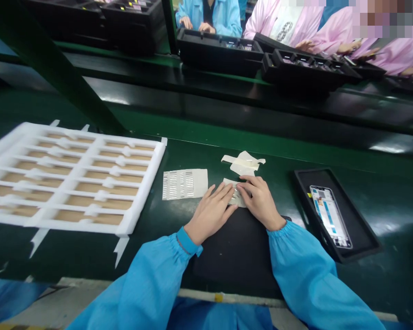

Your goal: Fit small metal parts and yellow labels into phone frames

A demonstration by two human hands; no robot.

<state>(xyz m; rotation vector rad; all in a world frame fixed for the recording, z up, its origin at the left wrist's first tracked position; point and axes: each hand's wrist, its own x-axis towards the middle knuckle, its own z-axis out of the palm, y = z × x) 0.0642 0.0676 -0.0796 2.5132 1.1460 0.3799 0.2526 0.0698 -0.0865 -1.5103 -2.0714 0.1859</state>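
My left hand (211, 213) lies flat on a small pale sheet of silver strip stickers (239, 200), its fingers stretched out and close together. My right hand (259, 199) is at the same sheet, its thumb and forefinger drawn together over the stickers. Whatever may be between those fingertips is too small to make out. To the left lies a larger sheet (182, 184) with rows of silver strips. Just beyond my hands are crumpled, cream-coloured pieces of backing paper (244, 162). Below the hands is a black mat (234, 252).
A white foam tray (96, 178) with slotted compartments over brown board fills the left side. On the right, a black tray (359, 229) holds a phone frame (330, 217). A green post (65, 78) slants at left. Across the line, co-workers handle black bins (220, 55).
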